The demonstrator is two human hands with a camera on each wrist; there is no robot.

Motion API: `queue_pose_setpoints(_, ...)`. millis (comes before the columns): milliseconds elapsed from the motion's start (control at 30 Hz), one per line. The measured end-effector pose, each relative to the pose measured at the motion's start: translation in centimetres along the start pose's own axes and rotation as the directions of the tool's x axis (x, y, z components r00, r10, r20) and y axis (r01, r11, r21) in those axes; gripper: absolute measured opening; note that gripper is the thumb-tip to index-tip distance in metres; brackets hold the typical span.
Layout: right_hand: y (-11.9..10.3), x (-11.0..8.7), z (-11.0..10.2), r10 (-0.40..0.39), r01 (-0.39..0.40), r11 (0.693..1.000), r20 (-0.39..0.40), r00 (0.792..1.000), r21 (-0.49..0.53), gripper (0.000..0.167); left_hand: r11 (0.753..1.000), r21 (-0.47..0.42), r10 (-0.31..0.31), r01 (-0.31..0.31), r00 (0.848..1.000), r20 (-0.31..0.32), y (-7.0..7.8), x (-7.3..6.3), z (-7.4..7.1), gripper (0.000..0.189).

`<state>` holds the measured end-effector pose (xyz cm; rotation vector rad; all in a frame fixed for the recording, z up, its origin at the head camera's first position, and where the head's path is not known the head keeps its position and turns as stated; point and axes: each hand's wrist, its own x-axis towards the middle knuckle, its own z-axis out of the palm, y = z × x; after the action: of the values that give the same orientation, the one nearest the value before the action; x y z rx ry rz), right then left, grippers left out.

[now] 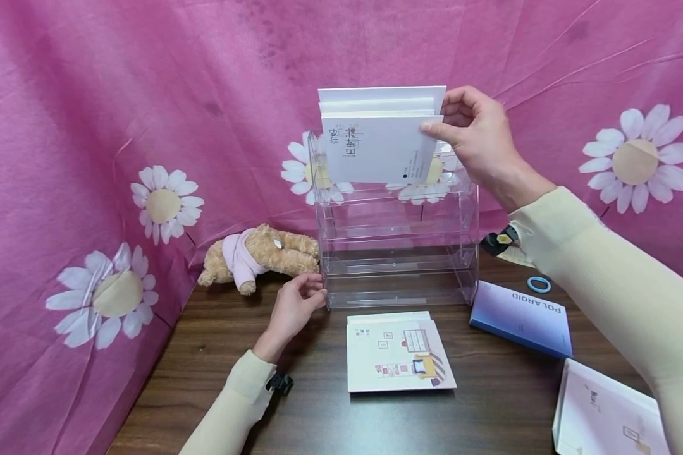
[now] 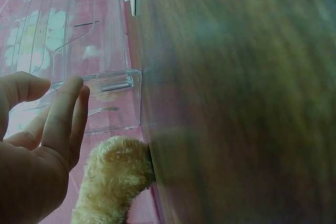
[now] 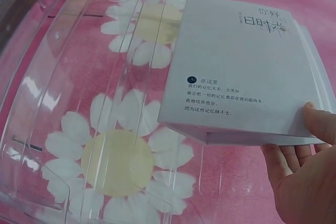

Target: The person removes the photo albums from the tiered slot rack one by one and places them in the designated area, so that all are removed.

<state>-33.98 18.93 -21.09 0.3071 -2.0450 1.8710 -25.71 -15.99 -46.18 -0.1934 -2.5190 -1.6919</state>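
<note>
My right hand [image 1: 480, 136] grips a thick white album [image 1: 375, 148] by its right edge, thumb on the printed cover and fingers behind. The album is held over the top of a clear tiered display rack [image 1: 398, 297], overlapping its upper tier in the head view. Its cover has dark printed characters, easy to see in the right wrist view [image 3: 236, 66]. Down at the rack's lower left side, my left hand [image 1: 296, 306] has its fingertips at the clear side panel; the left wrist view shows these fingers [image 2: 63, 114] fairly straight.
Before the rack lies a white illustrated album [image 1: 398, 360]. To the right are a blue-purple POLAROID box [image 1: 520, 319], a light blue ring [image 1: 539, 284] and another pale album [image 1: 609, 411]. A teddy bear [image 1: 256, 256] lies left of the rack, near the pink flowered cloth [image 1: 233, 95].
</note>
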Motion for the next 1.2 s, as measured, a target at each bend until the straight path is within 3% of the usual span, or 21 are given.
queue_pose_setpoints(233, -0.1, -0.7, -0.8, -0.009, 0.009, 1.000, 0.007, 1.000, 0.013, 0.032, 1.000, 0.005, -0.007, 0.007, 1.000, 0.007, 0.0, 0.0, -0.1, 0.029)
queue_pose_setpoints(467, 0.2, -2.0, -1.5, -0.029, 0.031, 0.997, 0.018, 0.999, -0.072, 0.031, 1.000, 0.008, -0.007, 0.007, 1.000, 0.003, 0.1, 0.0, -0.2, 0.029)
queue_pose_setpoints(800, 0.9, -4.6, -2.3, -0.017, 0.021, 0.995, 0.045, 0.999, -0.096, 0.033, 1.000, -0.009, -0.012, 0.012, 1.000, -0.015, 0.1, -0.1, -0.3, 0.029)
queue_pose_setpoints(1100, 1.2, -7.7, -4.0, 0.007, 0.003, 0.982, 0.053, 0.999, -0.191, 0.034, 1.000, -0.003, -0.020, 0.020, 1.000, -0.005, 0.2, -0.1, -0.2, 0.029)
queue_pose_setpoints(1200, 1.2, -8.8, -4.4, -0.006, 0.016, 0.986, 0.064, 0.998, -0.163, 0.033, 1.000, -0.007, -0.021, 0.021, 1.000, -0.006, 0.3, -0.2, -0.2, 0.028)
